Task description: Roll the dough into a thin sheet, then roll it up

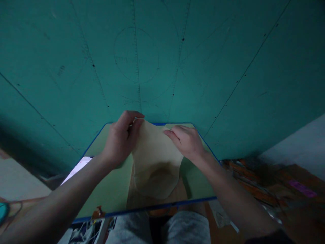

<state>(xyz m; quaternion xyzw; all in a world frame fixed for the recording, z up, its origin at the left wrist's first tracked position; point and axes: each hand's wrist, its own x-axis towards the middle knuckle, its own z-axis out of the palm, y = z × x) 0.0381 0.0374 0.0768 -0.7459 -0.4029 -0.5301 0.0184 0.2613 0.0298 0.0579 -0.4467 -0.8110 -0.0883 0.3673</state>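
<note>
A thin, soft cream sheet (pixel 157 149), which looks like rolled-out dough, is raised over a wooden board (pixel 130 196). My left hand (pixel 122 135) pinches its upper left corner between thumb and fingers. At the upper right edge, my right hand (pixel 186 139) is closed on the same sheet, its thumb pointing left. The sheet sags between the two hands, and its rounded lower part is near the board in shadow. I cannot tell how much of it rests on the wood.
Under the board is a pale green folding table (pixel 106 189) with a blue rim. A lit phone (pixel 77 168) lies at its left edge, partly behind my left forearm. A green wall (pixel 157 61) with drawn lines rises just behind. Cluttered items (pixel 269 189) are at right.
</note>
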